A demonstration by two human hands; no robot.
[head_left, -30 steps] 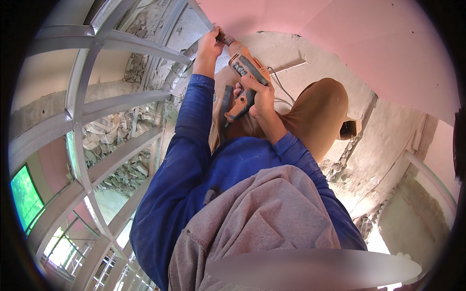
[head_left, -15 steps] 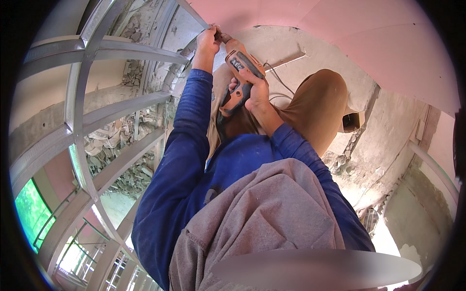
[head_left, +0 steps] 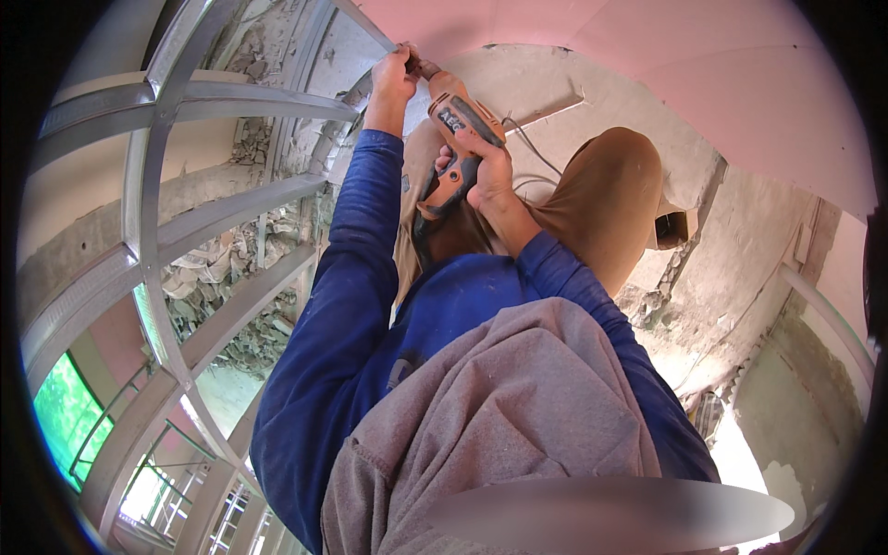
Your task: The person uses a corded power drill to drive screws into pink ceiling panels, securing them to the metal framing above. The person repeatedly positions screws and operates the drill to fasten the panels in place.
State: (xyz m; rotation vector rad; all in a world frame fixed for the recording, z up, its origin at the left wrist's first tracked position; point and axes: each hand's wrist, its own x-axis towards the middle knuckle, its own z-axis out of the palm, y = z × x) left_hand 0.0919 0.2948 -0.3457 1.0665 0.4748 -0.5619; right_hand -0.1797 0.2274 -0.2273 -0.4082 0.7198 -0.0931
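- at the far left, a bright green panel (head_left: pixel 69 421) is showing low down, behind the bars of the frame.
- a grey metal frame (head_left: pixel 141 203) is filling the left side, its bars crossing one another and bending with the lens.
- behind the frame, broken rubble (head_left: pixel 217 264) is lying in a heap.
- a blue sleeve (head_left: pixel 361 203) is covering the left arm, which is stretching toward the top.
- the left hand (head_left: pixel 393 81) is curling its fingers in by the front end of the drill, near the lower end of a metal strip (head_left: pixel 363 23); what it is pinching, if anything, i cannot tell.
- the orange and black drill (head_left: pixel 446 111) is sitting between the two hands, above the person's lap, its front end pointing to the upper left.
- a grey cloth (head_left: pixel 499 398) is hanging in folds over the blue shirt (head_left: pixel 444 296).
- the right hand (head_left: pixel 492 171) is wrapping around the drill at the top of its handle, its fingers closing on it.
- a dark cord (head_left: pixel 529 143) is curving just right of the drill.
- brown trousers (head_left: pixel 610 194) are covering a bent knee.
- a pink board (head_left: pixel 703 83) is spreading across the top right.
- a pale pipe (head_left: pixel 828 310) is slanting at the far right.
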